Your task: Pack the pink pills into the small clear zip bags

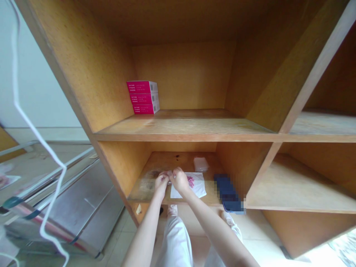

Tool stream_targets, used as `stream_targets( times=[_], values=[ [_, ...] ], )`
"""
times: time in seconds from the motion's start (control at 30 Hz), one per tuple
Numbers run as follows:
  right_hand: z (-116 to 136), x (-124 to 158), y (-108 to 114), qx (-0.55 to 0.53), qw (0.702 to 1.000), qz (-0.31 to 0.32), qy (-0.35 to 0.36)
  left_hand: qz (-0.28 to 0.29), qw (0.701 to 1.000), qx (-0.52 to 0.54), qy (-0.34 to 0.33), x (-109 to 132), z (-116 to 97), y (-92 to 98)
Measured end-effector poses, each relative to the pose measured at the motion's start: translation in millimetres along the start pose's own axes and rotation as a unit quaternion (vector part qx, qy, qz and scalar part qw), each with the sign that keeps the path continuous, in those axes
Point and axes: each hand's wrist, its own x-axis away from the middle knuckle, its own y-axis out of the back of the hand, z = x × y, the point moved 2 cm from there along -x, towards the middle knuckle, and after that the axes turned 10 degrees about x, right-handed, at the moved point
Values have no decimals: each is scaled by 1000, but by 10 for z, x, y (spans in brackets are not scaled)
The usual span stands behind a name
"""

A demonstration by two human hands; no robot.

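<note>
Pinching a tiny item (pixel 168 174) between left hand (pixel 161 182) and right hand (pixel 180 180) at lower centre, the person seems mid-work: pink pills (pixel 190 181) lie loose, pink boxes (pixel 143 97) already stacked upper left.

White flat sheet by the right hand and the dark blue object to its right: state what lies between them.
Nothing: in the head view only bare wooden shelf separates the white flat sheet from the dark blue object.

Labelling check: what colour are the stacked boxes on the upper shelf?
Stacked cardboard boxes: magenta, white ends; head view.
</note>
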Motion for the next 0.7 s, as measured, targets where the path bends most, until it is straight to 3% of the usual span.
stream_targets(
  times=[0.23,0.5,0.6,0.7],
  values=[
    [-88,-102,55,16,1000,0,-14,-18,998,60,23,22,-45,-30],
    [-160,-97,-65,-58,990,29,123,-11,996,82,30,20,-49,-36],
    [-183,-141,-80,-72,989,51,116,-17,993,103,60,22,-71,-57],
    [-231,-177,-41,-113,990,51,60,-34,987,129,90,33,-110,-66]
  ],
)
